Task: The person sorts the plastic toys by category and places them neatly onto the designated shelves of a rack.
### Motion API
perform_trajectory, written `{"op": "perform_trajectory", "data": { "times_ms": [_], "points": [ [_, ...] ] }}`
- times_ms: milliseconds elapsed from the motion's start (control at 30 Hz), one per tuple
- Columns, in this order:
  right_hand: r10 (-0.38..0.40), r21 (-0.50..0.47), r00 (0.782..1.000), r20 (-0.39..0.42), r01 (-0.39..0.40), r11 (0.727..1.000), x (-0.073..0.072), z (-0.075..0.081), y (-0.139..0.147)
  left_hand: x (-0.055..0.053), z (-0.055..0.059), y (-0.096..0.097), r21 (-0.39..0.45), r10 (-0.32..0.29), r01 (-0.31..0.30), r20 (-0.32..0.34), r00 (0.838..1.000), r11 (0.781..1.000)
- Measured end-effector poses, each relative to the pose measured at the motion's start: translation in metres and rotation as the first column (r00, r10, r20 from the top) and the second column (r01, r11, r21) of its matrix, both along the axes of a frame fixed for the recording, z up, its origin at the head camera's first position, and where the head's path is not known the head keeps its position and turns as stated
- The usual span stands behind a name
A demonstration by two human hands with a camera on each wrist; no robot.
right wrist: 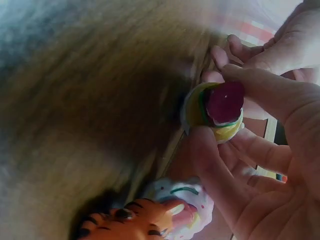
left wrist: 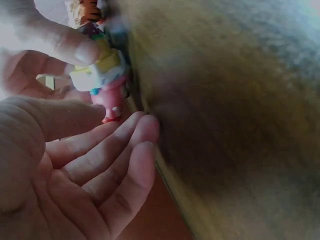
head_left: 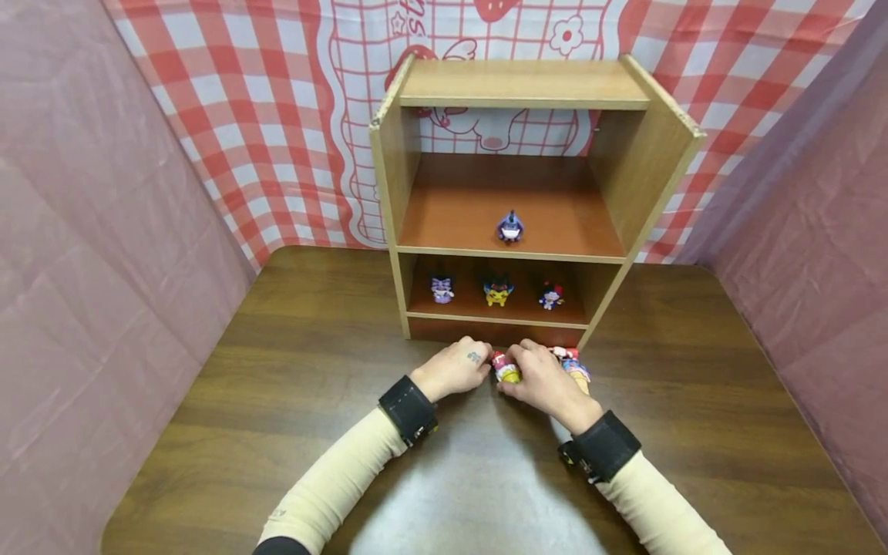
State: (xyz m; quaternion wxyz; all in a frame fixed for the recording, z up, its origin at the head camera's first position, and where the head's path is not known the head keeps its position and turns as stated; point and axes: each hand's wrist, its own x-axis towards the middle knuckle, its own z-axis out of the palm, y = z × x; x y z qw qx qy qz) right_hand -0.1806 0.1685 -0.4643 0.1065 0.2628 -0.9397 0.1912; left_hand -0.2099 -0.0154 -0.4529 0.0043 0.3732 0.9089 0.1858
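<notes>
Both hands meet over a small toy figurine (head_left: 506,368) at the table, in front of the shelf unit. It has a pink top, a white band, a yellow part and a dark magenta end (right wrist: 226,102). My right hand (head_left: 544,379) grips the yellow part between thumb and fingers. My left hand (head_left: 458,368) pinches the pink end (left wrist: 111,100) with thumb and fingertips. Right of the right hand, another figurine (head_left: 576,370) lies on the table, partly hidden by that hand. In the right wrist view, an orange tiger figurine (right wrist: 130,220) with black stripes lies close by.
A wooden shelf unit (head_left: 516,253) stands behind the hands. A blue-purple figurine (head_left: 510,228) sits on its middle shelf. The lower shelf bears a lilac figurine (head_left: 442,290), a yellow one (head_left: 497,293) and a dark red-and-blue one (head_left: 551,297). Curtains surround the table (head_left: 277,370).
</notes>
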Motion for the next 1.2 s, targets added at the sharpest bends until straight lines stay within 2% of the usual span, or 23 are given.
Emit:
{"op": "perform_trajectory", "data": {
  "times_ms": [133, 300, 500, 700, 833, 1200],
  "points": [
    [0.003, -0.037, 1.0, 0.007, -0.003, 0.999, 0.001, -0.003, 0.001, -0.003, -0.005, 0.0, -0.003, 0.02, -0.02, 0.008, 1.0, 1.0],
    [-0.011, -0.071, 1.0, 0.017, 0.012, 0.997, 0.002, -0.006, 0.002, -0.004, -0.005, -0.002, -0.012, 0.043, -0.043, 0.027, 0.999, 0.999],
    [-0.036, -0.11, 0.999, 0.024, 0.039, 0.993, 0.004, -0.012, 0.004, -0.006, -0.009, -0.005, 0.007, 0.014, -0.015, 0.028, 1.0, 1.0],
    [0.027, -0.131, 0.999, 0.023, -0.024, 0.991, 0.002, -0.012, 0.006, -0.008, -0.009, -0.007, 0.079, -0.021, 0.022, -0.01, 1.0, 0.997],
    [0.051, -0.137, 0.998, 0.039, -0.045, 0.989, 0.0, -0.01, 0.007, -0.008, -0.006, -0.011, 0.097, -0.025, 0.028, -0.037, 0.999, 0.995],
    [0.151, -0.241, 0.982, 0.113, -0.12, 0.963, -0.002, -0.006, 0.016, -0.006, -0.001, -0.013, 0.167, -0.059, 0.061, -0.016, 0.998, 0.984]
  ]
}}
